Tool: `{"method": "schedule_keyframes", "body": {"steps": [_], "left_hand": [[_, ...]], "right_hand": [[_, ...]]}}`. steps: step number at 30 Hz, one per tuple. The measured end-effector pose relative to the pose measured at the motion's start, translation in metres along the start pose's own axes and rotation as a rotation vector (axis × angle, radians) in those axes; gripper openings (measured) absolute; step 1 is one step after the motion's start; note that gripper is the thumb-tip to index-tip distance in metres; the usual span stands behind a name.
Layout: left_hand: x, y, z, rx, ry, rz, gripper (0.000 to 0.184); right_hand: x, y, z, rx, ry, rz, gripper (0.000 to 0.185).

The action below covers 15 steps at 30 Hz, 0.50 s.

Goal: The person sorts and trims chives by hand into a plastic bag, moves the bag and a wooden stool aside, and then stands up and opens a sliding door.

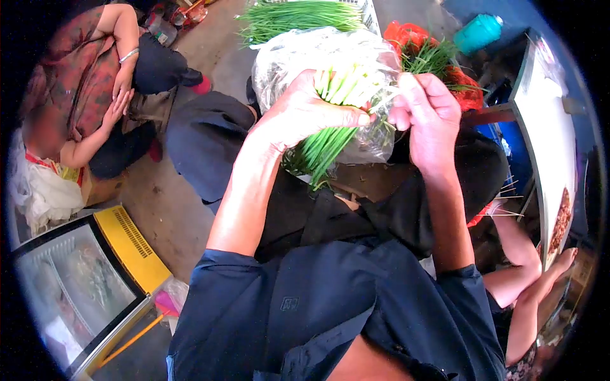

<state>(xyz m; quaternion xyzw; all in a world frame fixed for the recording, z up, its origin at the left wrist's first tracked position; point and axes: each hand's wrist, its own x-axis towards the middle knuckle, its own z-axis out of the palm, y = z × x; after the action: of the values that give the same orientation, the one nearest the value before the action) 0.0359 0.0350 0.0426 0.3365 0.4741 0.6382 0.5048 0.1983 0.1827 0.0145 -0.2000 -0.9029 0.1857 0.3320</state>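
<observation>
Centrally, one bunch of slender green stalks with pale ends (pixel 329 147), clasped in the left hand (pixel 293 116).
Bunch held tilted over a clear plastic bag (pixel 277 60); right hand (pixel 432 113) pinched narrow beside the pale ends, any contents indiscernible.

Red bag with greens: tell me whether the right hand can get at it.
Likely yes: the red bag sits just beyond the right hand with nothing evident between, though that hand looks busy at the green bunch.
</observation>
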Motion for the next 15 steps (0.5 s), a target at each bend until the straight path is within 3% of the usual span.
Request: {"method": "schedule_keyframes", "body": {"steps": [5, 11, 13, 15], "left_hand": [[-0.001, -0.007, -0.004, -0.025, 0.002, -0.008, 0.029], [-0.004, -0.011, -0.007, -0.084, 0.04, -0.04, 0.024], [-0.004, -0.009, -0.006, -0.097, 0.05, -0.038, 0.023], [-0.004, -0.012, -0.007, -0.083, 0.043, -0.052, 0.023]], "right_hand": [[-0.004, 0.0, 0.019, 0.035, -0.065, 0.013, 0.014], [0.004, -0.032, 0.014, -0.101, -0.088, -0.125, 0.017], [0.0, -0.043, 0.017, 1.148, -0.054, 0.6, 0.011], [-0.003, -0.043, 0.021, 1.128, -0.083, 0.539, 0.013]]}}
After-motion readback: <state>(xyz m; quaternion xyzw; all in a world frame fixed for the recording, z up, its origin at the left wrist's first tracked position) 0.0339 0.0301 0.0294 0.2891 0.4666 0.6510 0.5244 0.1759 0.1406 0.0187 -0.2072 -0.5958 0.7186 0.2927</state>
